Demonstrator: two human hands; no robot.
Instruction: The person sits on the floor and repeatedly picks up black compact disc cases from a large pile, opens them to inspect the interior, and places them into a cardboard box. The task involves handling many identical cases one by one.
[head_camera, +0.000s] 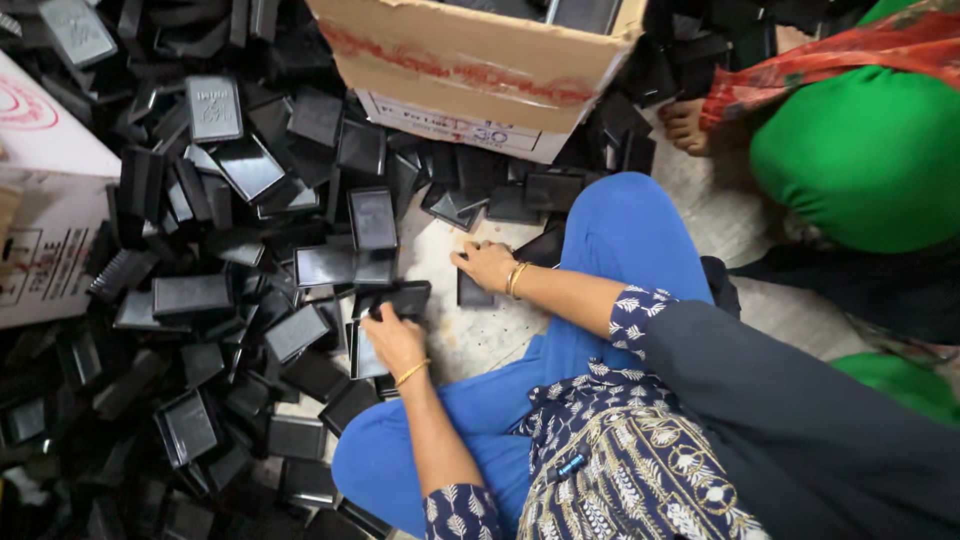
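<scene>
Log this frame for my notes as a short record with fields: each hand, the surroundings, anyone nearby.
left hand: grips a black rectangular plastic tray at the pile's edge
right hand: rests on a black tray lying on the floor
pile: many loose black trays spread over the floor
cardboard box: open, beyond the hands
nearby person: in green, seated, bare foot showing

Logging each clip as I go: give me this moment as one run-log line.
left hand: gripping black plastic tray | right hand: on another black tray | around: heap of black trays, cardboard box
</scene>
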